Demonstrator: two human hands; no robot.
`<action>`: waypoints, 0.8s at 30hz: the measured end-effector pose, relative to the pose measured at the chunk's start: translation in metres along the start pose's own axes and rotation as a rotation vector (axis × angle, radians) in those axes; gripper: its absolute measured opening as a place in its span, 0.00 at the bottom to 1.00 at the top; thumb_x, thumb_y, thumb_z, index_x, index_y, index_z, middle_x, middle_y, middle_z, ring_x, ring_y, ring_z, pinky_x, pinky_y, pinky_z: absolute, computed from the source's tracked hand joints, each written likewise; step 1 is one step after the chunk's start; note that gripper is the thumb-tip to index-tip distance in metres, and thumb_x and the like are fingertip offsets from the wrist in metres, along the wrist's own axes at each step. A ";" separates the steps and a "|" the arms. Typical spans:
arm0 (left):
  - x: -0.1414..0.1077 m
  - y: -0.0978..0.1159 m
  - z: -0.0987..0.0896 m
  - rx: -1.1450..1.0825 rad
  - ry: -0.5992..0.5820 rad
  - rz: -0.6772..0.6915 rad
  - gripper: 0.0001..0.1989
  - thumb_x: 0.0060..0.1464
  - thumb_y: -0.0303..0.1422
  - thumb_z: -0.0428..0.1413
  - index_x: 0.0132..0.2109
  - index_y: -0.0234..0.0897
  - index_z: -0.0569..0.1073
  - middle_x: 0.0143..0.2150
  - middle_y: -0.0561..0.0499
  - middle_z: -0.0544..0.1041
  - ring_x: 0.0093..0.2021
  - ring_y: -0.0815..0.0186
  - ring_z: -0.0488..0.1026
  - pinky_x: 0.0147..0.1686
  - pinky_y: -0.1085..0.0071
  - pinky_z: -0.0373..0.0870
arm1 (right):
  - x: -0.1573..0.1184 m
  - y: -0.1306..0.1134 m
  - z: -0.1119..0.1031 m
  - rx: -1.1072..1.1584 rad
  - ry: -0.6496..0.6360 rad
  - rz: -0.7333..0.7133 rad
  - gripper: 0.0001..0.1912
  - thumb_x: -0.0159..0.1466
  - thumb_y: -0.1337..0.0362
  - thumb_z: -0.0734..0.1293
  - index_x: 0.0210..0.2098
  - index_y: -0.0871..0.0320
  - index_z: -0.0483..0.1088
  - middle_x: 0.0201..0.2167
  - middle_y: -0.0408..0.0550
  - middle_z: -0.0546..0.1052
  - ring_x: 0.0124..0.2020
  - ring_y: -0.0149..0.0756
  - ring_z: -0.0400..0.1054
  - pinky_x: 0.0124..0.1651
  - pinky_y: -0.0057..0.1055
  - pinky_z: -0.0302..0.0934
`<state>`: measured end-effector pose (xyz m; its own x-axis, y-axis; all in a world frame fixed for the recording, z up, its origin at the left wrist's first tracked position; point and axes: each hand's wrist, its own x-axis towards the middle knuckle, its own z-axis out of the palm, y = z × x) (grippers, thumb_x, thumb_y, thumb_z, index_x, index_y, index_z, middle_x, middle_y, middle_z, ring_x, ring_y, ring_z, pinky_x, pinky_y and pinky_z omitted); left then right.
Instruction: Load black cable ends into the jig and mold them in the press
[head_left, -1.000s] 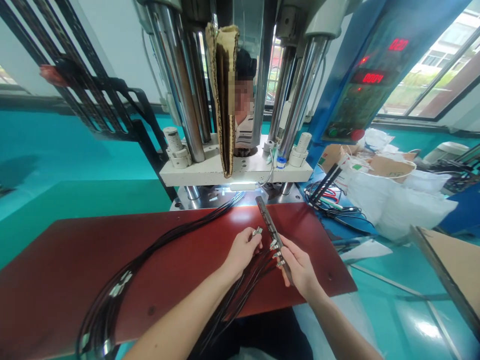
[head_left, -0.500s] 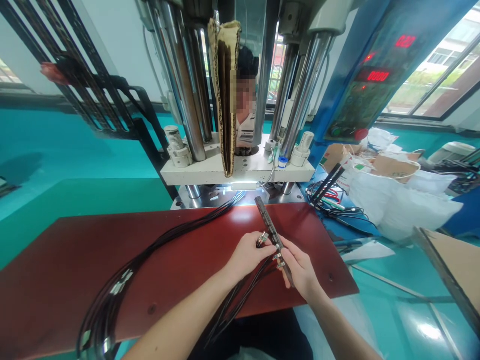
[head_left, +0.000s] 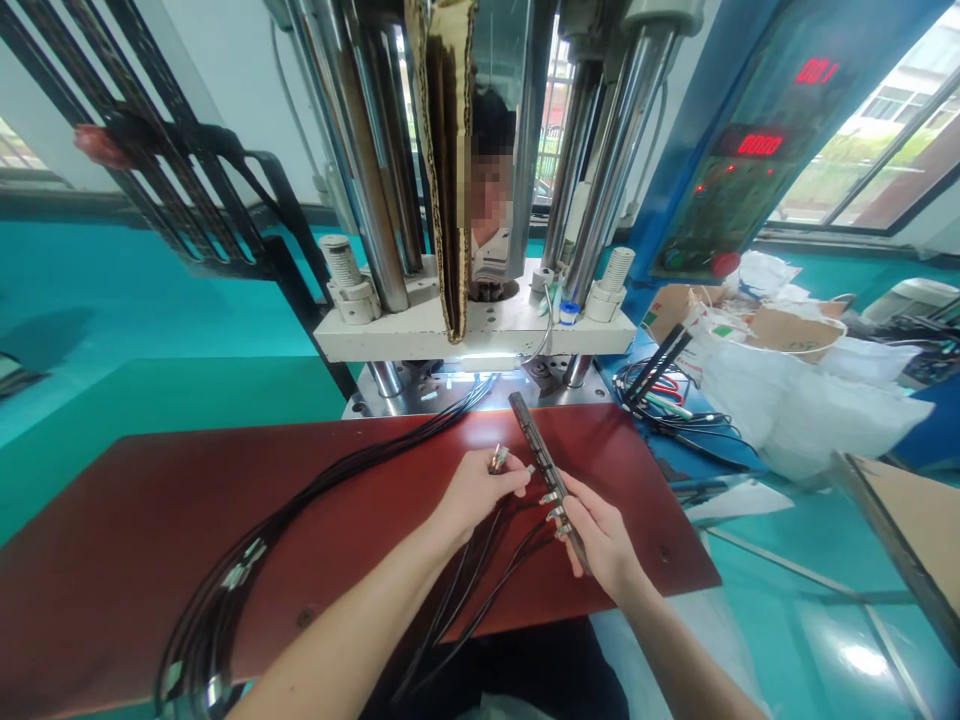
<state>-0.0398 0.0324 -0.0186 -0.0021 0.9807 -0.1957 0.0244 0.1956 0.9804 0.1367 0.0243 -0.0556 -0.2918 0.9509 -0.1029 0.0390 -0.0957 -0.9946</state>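
Press (head_left: pixel 375 345) behind red-brown table (head_left: pixel 187 500), blue ctrl panel (head_left: pixel 701 215) at R.
Panel's lower red display: 0000; upper blurry. R hand (head_left: pixel 604 530) grips dark bar (head_left: pixel 538 445) over table, w/ metal conns (head_left: pixel 555 512) along it; L hand (head_left: pixel 476 492) pinches metal plugs (head_left: pixel 498 459) near bar.

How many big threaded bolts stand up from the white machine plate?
2: left bolt near the plate's left end, right bolt near its right end. More may be hidden behind the cardboard.
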 end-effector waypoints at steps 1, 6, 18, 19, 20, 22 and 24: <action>0.001 -0.001 0.000 0.005 -0.031 -0.013 0.09 0.40 0.35 0.57 0.22 0.33 0.70 0.18 0.54 0.69 0.19 0.73 0.58 0.24 0.74 0.54 | 0.000 0.000 0.000 -0.007 -0.009 0.000 0.27 0.61 0.53 0.60 0.55 0.61 0.60 0.19 0.41 0.69 0.08 0.23 0.57 0.09 0.20 0.48; 0.004 -0.008 0.009 -0.037 -0.063 -0.011 0.10 0.37 0.34 0.59 0.17 0.33 0.70 0.18 0.54 0.69 0.22 0.71 0.61 0.29 0.73 0.56 | -0.001 -0.002 -0.001 -0.022 -0.014 -0.002 0.26 0.61 0.54 0.59 0.55 0.61 0.60 0.19 0.40 0.68 0.09 0.23 0.57 0.09 0.20 0.48; 0.007 -0.011 0.015 -0.171 -0.004 -0.110 0.11 0.34 0.34 0.59 0.17 0.33 0.66 0.15 0.56 0.65 0.17 0.75 0.55 0.22 0.75 0.49 | 0.001 0.002 0.000 -0.201 -0.053 -0.053 0.27 0.62 0.52 0.57 0.57 0.60 0.58 0.14 0.37 0.66 0.09 0.24 0.57 0.12 0.22 0.53; 0.007 -0.012 0.015 -0.160 0.008 -0.099 0.10 0.35 0.34 0.59 0.17 0.33 0.66 0.15 0.56 0.65 0.17 0.75 0.56 0.21 0.75 0.49 | 0.001 0.003 0.000 -0.236 -0.059 -0.061 0.28 0.62 0.52 0.57 0.57 0.61 0.58 0.12 0.36 0.65 0.09 0.25 0.57 0.13 0.23 0.55; 0.007 -0.013 0.015 -0.152 0.010 -0.081 0.11 0.35 0.33 0.59 0.17 0.33 0.66 0.15 0.55 0.65 0.18 0.75 0.56 0.22 0.75 0.50 | 0.001 0.003 0.001 -0.260 -0.066 -0.065 0.28 0.62 0.52 0.56 0.57 0.61 0.58 0.11 0.35 0.63 0.08 0.26 0.57 0.14 0.23 0.56; 0.005 -0.013 0.011 -0.171 -0.019 -0.041 0.11 0.36 0.33 0.60 0.18 0.32 0.66 0.17 0.55 0.67 0.20 0.74 0.59 0.24 0.76 0.54 | 0.001 0.001 0.002 -0.261 -0.076 -0.054 0.28 0.62 0.52 0.57 0.56 0.61 0.59 0.11 0.35 0.64 0.08 0.26 0.57 0.13 0.23 0.55; 0.001 -0.012 0.006 -0.237 -0.067 -0.032 0.11 0.35 0.33 0.61 0.22 0.32 0.66 0.21 0.56 0.68 0.22 0.75 0.61 0.25 0.76 0.56 | 0.001 0.000 0.002 -0.212 -0.073 -0.032 0.28 0.61 0.51 0.58 0.56 0.61 0.60 0.14 0.38 0.67 0.08 0.26 0.57 0.12 0.23 0.52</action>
<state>-0.0339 0.0313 -0.0303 0.0677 0.9731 -0.2203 -0.2101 0.2298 0.9503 0.1342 0.0243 -0.0552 -0.3639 0.9280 -0.0794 0.2260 0.0052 -0.9741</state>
